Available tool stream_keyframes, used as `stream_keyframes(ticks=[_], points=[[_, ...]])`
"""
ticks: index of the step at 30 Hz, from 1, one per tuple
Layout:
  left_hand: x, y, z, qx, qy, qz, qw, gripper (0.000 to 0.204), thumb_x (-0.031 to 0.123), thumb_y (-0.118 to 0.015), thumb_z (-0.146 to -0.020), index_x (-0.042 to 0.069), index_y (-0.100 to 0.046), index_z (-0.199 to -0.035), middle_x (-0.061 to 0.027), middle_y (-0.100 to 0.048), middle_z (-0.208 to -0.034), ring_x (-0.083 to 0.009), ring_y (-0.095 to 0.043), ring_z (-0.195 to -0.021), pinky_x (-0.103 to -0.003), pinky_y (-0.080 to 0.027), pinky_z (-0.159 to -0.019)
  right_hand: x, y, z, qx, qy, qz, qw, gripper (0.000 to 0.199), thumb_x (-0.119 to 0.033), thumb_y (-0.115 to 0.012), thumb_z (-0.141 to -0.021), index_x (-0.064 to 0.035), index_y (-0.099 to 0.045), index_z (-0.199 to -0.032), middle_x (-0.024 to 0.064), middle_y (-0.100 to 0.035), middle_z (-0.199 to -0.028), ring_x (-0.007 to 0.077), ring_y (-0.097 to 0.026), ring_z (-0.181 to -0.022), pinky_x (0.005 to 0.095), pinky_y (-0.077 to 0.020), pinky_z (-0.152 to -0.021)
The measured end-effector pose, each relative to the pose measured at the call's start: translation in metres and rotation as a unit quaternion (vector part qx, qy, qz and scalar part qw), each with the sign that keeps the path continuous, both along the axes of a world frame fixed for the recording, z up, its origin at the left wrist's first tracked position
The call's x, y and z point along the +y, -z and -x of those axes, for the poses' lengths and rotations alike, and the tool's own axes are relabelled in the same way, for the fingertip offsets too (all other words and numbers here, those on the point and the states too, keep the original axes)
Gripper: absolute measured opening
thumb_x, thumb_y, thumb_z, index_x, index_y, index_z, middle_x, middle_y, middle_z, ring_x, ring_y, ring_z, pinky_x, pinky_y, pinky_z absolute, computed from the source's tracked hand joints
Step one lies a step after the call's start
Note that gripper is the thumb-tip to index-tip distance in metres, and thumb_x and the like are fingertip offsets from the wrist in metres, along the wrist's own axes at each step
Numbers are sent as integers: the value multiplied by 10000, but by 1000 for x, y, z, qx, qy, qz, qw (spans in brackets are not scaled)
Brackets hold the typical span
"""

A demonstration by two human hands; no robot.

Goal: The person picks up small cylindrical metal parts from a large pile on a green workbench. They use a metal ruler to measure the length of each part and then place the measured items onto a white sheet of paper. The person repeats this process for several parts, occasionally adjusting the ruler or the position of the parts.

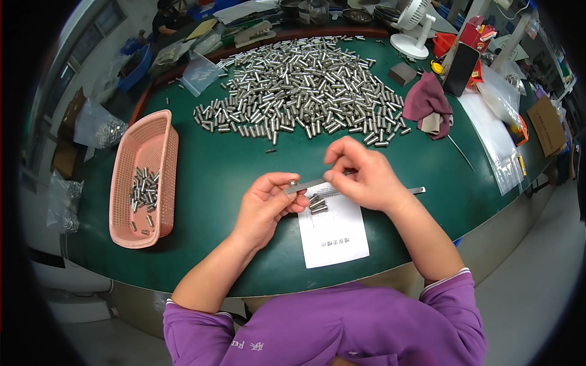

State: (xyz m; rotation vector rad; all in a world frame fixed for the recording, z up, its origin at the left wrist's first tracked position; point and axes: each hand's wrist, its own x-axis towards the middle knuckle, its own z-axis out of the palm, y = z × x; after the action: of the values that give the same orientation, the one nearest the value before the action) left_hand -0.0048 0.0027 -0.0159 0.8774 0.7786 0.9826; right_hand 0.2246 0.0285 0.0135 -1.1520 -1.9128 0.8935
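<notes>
Two bare hands meet over the near middle of a dark green bench (201, 177), in front of a person in a purple top (342, 323). The left hand (268, 201) has its fingers nearly closed, thumb and forefinger pinching the near end of a flat grey metal bar (305, 186); one short silvery metal cylinder (293, 182) shows at that end, close to the forefinger's tip. The right hand (364, 178) curls its fingers inward at the bar's other end; their pads are hidden, so whether they grip it one cannot tell. Below the bar lies a white printed paper sheet (334, 238), bearing a small cluster of metal cylinders (318, 205) just beside the left fingers. A long metal strip (417, 191) reaches out to the right beneath the right wrist. Beyond the hands spreads a broad heap of silvery metal cylinders (305, 85), with a single dark cylinder (271, 150) lying apart on its near side. To the left stands an oblong pink perforated plastic basket (168, 183), holding some more cylinders (144, 188) on its bottom. At the heap's right are a crumpled maroon cloth (425, 97), a dark grey block (402, 74) and, farther back, a white fan (417, 18).
</notes>
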Motion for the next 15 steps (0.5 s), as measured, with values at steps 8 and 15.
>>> stream_keyframes(ticks=[8,15], points=[[0,-1,-2,-3,1,16,1000,223,52,-591,-939,37,-581,-1161,-131,-668,-1032,-165,-678,-885,-274,-570,-784,2,2,-5,8,8,18,1000,225,-165,-661,-830,-94,-532,-999,20,-659,-682,159,-622,-579,295,-480,-574],[-2,-3,-5,17,9,3,1000,232,19,-583,-931,26,-579,-1162,-141,-667,-1027,-176,-682,-866,-288,-577,-780,-1,2,-3,-6,0,-11,1000,212,-187,-653,-835,-99,-533,-985,21,-666,-695,188,-645,-603,309,-488,-569]])
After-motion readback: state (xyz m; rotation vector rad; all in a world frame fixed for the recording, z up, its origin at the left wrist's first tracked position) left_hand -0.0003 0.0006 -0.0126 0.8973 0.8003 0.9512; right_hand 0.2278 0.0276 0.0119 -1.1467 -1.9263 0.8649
